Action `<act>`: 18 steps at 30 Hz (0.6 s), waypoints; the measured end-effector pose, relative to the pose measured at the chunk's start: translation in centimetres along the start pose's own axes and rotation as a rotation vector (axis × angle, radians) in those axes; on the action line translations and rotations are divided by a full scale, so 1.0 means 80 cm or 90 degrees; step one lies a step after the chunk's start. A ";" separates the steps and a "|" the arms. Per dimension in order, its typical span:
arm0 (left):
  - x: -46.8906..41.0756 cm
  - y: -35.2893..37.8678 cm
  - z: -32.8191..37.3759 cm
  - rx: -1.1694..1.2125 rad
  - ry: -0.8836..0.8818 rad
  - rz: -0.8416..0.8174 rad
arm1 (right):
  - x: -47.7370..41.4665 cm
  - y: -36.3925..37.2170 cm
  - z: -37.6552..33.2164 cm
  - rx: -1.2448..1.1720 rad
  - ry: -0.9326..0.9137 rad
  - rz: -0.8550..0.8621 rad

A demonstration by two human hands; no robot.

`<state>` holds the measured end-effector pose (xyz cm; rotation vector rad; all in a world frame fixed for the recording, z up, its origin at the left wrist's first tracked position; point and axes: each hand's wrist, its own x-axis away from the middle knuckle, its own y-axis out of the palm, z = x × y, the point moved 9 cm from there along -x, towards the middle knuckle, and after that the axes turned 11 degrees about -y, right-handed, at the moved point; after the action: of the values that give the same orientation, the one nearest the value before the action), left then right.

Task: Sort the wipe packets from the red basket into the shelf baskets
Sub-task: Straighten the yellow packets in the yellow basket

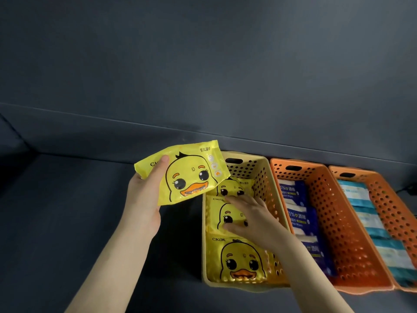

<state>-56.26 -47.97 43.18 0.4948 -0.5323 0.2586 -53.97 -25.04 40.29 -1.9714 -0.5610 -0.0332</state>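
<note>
This looks like a shop or stockroom shelf: a dark grey shelf [67, 199] with a matching back wall [203, 64] carries three perforated plastic baskets set side by side in a row. Each holds one kind of goods, neatly lined up: duck packets [239, 260] in the yellow basket [259, 177], blue packets [297, 193] in the orange basket [327, 211], and teal packets [356, 193] in the second orange basket [388, 199].

Three baskets [266, 168] abreast on shelf [90, 199]
</note>
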 end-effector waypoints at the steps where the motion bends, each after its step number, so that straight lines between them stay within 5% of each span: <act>1: -0.001 0.001 -0.001 -0.002 -0.002 -0.003 | 0.001 0.001 0.000 -0.010 0.010 -0.006; 8: 0.001 0.007 -0.010 -0.041 -0.024 -0.023 | 0.004 0.005 0.007 -0.029 0.039 -0.056; 10: 0.002 0.009 -0.010 -0.053 -0.030 -0.039 | 0.007 -0.017 0.012 -0.157 0.058 0.020; 13: 0.005 0.015 -0.011 -0.068 -0.042 -0.060 | 0.008 -0.059 0.025 -0.541 0.132 0.256; 18: 0.013 0.049 -0.024 -0.153 -0.043 -0.091 | -0.007 -0.058 0.006 -0.746 0.133 0.285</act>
<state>-55.96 -43.55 43.78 0.3064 -0.5827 0.0402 -56.45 -23.20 43.89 -3.1326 0.1322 -0.3504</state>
